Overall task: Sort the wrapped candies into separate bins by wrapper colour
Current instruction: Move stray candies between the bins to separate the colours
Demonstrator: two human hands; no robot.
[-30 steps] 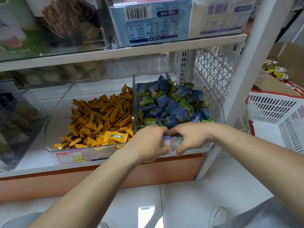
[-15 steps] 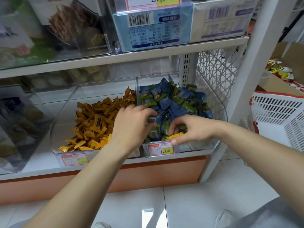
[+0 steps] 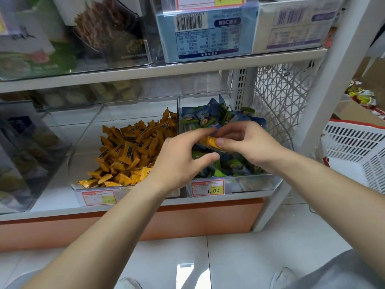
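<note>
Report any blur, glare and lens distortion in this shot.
Head view: wide-angle bending bows the white shelf upright; the packages on the upper shelf are soft; a bright reflection sits on the floor tile; the hands and the orange candy are fairly sharp; lighting even, shadows faint.

The hands point(image 3: 210, 151) hide much of the blue-and-green candies point(image 3: 210, 117).
</note>
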